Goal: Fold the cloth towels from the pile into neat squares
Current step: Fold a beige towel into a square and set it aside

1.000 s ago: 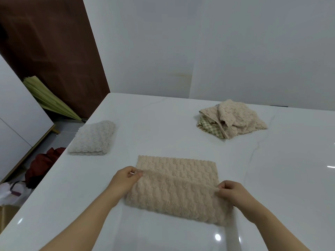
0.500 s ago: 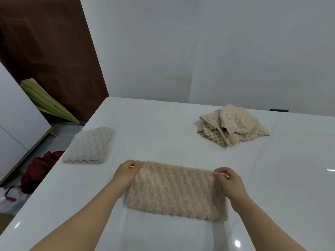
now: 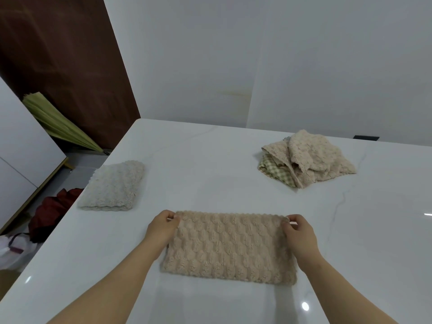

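Note:
A beige fleecy towel [image 3: 230, 247] lies folded in half as a wide rectangle on the white table [image 3: 210, 164], right in front of me. My left hand [image 3: 162, 229] pinches its far left corner. My right hand [image 3: 299, 235] pinches its far right corner. A pale grey towel [image 3: 114, 185], folded into a square, sits near the table's left edge. At the back right lies a loose pile of towels [image 3: 308, 157]: beige ones on top, a green checked one underneath.
The table's left edge drops to the floor, where a dark red bag [image 3: 50, 211], a white bag [image 3: 11, 249] and a green folded umbrella [image 3: 58, 125] lie. White walls close off the back.
Both hands carried the towel's near edge over to the far edge, folding it in half. The far half that showed before is now covered.

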A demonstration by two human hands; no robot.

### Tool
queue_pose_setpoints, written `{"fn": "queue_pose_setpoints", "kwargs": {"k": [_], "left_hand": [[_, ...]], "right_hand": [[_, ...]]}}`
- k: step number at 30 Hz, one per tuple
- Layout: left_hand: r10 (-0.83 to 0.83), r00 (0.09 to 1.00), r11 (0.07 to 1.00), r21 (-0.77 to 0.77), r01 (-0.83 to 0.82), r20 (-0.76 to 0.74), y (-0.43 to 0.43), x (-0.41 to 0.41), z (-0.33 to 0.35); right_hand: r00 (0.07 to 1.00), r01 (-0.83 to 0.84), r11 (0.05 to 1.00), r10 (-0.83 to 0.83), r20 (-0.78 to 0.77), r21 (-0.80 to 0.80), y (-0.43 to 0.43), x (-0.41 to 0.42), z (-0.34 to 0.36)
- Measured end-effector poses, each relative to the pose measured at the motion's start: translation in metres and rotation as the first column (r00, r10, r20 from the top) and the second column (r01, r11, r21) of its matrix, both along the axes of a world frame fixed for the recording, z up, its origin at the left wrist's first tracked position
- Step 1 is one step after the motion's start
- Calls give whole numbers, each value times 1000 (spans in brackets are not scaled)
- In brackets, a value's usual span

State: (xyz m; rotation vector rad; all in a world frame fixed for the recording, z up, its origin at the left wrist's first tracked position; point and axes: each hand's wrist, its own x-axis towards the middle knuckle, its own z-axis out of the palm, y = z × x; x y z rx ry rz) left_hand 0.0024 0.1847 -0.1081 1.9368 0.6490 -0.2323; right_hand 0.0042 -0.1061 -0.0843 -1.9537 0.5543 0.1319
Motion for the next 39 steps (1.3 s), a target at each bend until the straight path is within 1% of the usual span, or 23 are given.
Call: {"fn": "queue_pose_setpoints", "kwargs": {"k": [4, 9, 18, 25, 29, 34, 35, 36, 37, 38, 39], "left_hand": [[-47, 998, 996, 78, 44, 35, -4, 0, 1], [-81, 996, 983, 166, 74, 36, -6, 0, 2], [-149, 989, 964, 226, 143, 11, -9, -2, 7], [-115, 993, 962, 249, 110, 4, -13, -6, 9], [-67, 998, 973, 224, 63, 10, -12, -10, 8], [-63, 996, 971, 233, 47, 61, -16, -18, 10], [-80, 994, 958, 281, 54, 81, -18, -21, 9], [-123, 989, 920, 383, 80, 88, -19, -25, 7], [-190, 978, 851, 511, 119, 89, -21, -29, 6], [-284, 954, 761, 628, 165, 94, -23, -35, 3], [-391, 916, 675, 705, 218, 92, -27, -40, 0]], "right_hand": [[1000, -16, 999, 16, -17, -46, 2, 2, -3], [999, -29, 994, 27, -25, -103, 3, 2, -5], [996, -6, 990, -6, -85, -140, 0, -5, -8], [995, -27, 994, 17, -94, -103, 4, -13, -2], [993, -52, 988, 37, -108, -147, 2, -19, -5], [998, -24, 984, 13, -61, -179, 1, -28, -7], [998, -23, 983, 11, -66, -185, 1, -30, -7], [996, -28, 981, 11, -84, -194, 1, -32, -7], [993, -41, 976, 16, -118, -212, 2, -34, -8], [986, -68, 967, 27, -167, -244, 3, -37, -8], [975, -105, 954, 44, -217, -281, 4, -39, -8]]}}
